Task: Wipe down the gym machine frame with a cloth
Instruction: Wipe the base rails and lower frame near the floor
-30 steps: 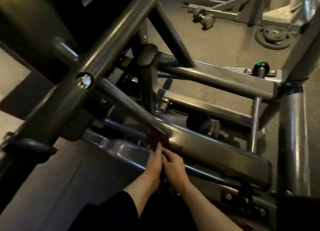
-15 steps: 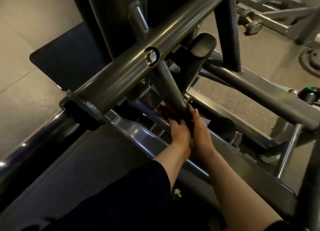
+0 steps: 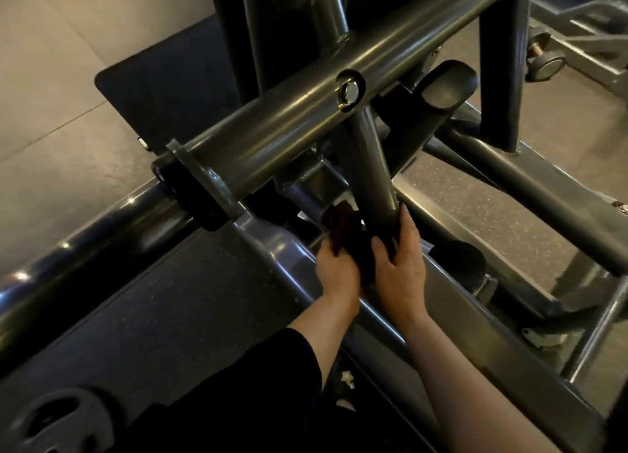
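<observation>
Mid-wipe, by the look of it. Both hands sit low on the gym machine frame (image 3: 278,126), at the foot of the slanted strut (image 3: 372,167) where it meets the lower rail (image 3: 503,337). The dark red cloth (image 3: 341,223) is bunched against the joint just left of the strut. Left hand (image 3: 336,272) grips the cloth's lower end, fingers curled into it. Right hand (image 3: 401,265) wraps the strut base w/ thumb one side and fingers (image 3: 406,214) the other; dark fabric seems to run under it, but light's too dim to be sure.

Progress, judged only: this joint is being worked. Can't tell which tubes are already clean, since the finish gleams everywhere. The big cross tube w/ its bolt (image 3: 350,90) and the far rails prob. remain.

Writing/brands: none legible. No decal or label shows on the frame.
</observation>
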A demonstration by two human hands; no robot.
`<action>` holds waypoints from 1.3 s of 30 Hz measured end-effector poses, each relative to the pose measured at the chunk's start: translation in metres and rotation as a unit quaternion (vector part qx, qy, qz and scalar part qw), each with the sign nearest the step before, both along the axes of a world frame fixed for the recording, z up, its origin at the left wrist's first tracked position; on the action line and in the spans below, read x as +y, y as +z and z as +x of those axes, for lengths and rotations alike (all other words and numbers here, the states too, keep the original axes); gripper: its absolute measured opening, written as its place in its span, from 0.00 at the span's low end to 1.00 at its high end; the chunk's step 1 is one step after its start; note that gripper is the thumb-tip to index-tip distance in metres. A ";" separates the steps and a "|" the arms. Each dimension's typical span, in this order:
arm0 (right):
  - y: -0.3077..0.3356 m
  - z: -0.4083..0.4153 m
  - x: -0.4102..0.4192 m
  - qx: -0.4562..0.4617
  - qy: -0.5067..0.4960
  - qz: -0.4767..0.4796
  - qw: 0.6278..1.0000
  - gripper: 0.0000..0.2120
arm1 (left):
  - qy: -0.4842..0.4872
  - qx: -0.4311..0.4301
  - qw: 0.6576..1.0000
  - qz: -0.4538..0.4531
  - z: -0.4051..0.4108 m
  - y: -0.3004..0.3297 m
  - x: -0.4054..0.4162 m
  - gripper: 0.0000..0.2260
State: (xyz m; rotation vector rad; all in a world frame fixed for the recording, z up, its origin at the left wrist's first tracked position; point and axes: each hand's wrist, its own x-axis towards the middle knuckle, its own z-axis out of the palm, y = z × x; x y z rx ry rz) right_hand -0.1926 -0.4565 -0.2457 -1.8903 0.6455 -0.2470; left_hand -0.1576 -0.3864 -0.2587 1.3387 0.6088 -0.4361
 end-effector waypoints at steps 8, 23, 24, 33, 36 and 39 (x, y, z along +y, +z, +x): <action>-0.013 -0.001 -0.006 0.007 0.027 -0.126 0.992 0.39 | 0.186 0.053 0.980 -0.055 0.083 -0.029 0.039 0.19; 0.023 -0.030 -0.026 0.011 -0.022 0.104 0.994 0.12 | -0.109 0.036 0.984 -0.136 -0.054 0.035 -0.037 0.14; 0.028 -0.034 -0.025 0.003 -0.034 0.126 0.991 0.10 | -0.125 0.020 0.982 -0.143 -0.052 0.045 -0.034 0.13; 0.076 0.006 -0.001 -0.140 -0.091 -0.016 0.986 0.18 | -0.155 -0.187 0.970 0.023 -0.022 0.117 0.001 0.08; 0.070 0.023 0.009 -0.111 -0.053 -0.092 0.988 0.18 | -0.138 -0.242 0.952 0.126 -0.011 0.116 0.022 0.09; 0.062 0.024 0.013 -0.083 -0.080 -0.091 0.989 0.18 | -0.175 -0.297 0.911 0.228 -0.007 0.119 0.039 0.11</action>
